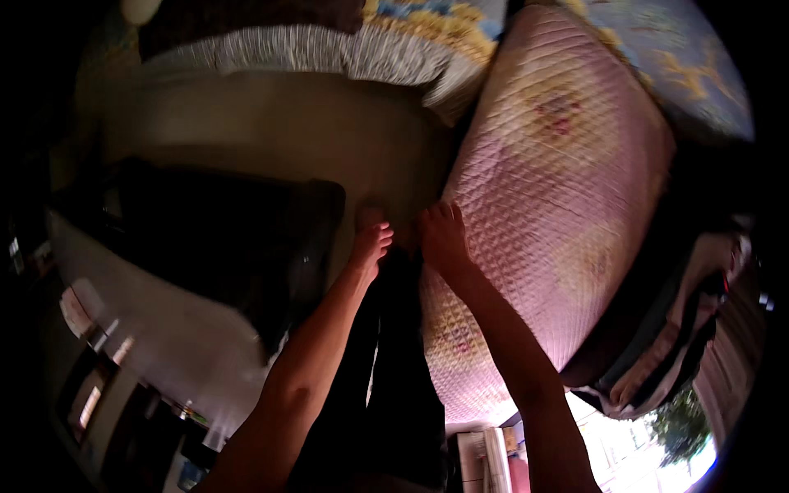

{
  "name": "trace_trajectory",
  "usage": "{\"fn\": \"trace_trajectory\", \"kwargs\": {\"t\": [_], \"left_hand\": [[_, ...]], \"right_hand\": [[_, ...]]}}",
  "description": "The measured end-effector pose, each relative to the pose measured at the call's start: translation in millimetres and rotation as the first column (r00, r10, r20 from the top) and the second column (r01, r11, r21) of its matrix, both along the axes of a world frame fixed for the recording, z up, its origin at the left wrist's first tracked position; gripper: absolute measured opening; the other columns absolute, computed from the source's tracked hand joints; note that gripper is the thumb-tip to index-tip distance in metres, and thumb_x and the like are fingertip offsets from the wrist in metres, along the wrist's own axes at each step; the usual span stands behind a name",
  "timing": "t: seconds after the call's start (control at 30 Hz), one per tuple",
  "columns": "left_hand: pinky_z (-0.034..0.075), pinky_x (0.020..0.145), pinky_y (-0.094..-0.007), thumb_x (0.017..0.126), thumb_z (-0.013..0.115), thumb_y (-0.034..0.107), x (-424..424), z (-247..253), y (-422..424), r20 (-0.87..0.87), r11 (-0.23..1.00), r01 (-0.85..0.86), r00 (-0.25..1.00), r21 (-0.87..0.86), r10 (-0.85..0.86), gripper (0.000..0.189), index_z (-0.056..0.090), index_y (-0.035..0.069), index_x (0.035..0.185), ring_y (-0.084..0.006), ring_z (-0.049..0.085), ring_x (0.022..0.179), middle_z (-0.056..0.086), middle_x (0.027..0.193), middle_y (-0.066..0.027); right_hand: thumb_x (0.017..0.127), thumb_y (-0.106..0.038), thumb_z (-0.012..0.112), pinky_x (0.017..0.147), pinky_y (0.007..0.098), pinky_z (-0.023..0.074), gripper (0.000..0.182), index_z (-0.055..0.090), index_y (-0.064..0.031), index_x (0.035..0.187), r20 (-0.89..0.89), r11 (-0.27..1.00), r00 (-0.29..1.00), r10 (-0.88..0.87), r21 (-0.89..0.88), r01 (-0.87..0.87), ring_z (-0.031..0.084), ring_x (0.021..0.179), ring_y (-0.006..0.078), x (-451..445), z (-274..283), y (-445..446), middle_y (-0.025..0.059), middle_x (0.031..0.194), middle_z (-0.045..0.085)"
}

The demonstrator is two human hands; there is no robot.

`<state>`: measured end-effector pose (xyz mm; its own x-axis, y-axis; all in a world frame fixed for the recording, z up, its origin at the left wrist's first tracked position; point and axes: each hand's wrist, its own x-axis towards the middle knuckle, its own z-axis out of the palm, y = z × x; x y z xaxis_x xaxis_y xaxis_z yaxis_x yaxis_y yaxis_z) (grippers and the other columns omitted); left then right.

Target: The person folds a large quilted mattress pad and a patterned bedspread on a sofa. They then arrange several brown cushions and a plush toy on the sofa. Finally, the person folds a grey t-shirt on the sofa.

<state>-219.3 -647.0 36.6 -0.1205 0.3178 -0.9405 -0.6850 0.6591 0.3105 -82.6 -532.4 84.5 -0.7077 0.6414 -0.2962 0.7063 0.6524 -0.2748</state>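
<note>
A pink quilted cover (524, 179) with pale floral patches lies over a long bed or couch to my right. Along its near edge is my right hand (441, 237), knuckles up and fingers curled. The fingertips are hidden, so I cannot tell whether they pinch the fabric. My left hand (372, 246) hangs above the floor in front of my dark trousers (394, 370), its fingers bent and close together. No object shows in it, though its palm side is hidden. The two hands are a short way apart, and a bare foot is dimly visible just beyond the left one.
A dark, low piece of furniture (216, 228) stands to my left on the pale floor (277, 117). Ahead, a gray ruffled skirt (296, 55) hangs below floral bedding (437, 31). Striped cloth (672, 333) is heaped at the right, near a bright window (622, 437).
</note>
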Motion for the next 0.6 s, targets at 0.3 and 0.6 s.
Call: {"fn": "trace_trajectory", "kwargs": {"t": [0.3,0.6], "left_hand": [[0.040,0.089,-0.0287,0.083,0.065,0.024,77,-91,41,0.166,0.953,0.287,0.939,0.096,-0.300,0.041,0.057,-0.001,0.115,-0.0156,0.053,0.099,0.061,0.108,-0.0068],[0.043,0.088,-0.0312,0.082,0.066,0.020,80,-79,49,0.139,0.926,0.344,0.921,0.154,-0.365,0.050,0.049,-0.001,0.125,-0.0184,0.054,0.102,0.058,0.113,-0.0128]], "right_hand": [[0.076,-0.014,0.057,0.107,0.0518,0.0223,0.025,0.062,-0.0054,0.099,0.359,0.920,0.858,0.366,-0.003,-0.392,0.047,0.114,0.0270,14,-81,112,0.0104,0.106,0.059],[0.078,-0.013,0.056,0.107,0.0459,0.0290,0.029,0.059,-0.0010,0.104,0.082,0.931,0.938,0.338,0.115,-0.345,0.046,0.119,0.0285,66,-53,117,0.0127,0.121,0.053]]}}
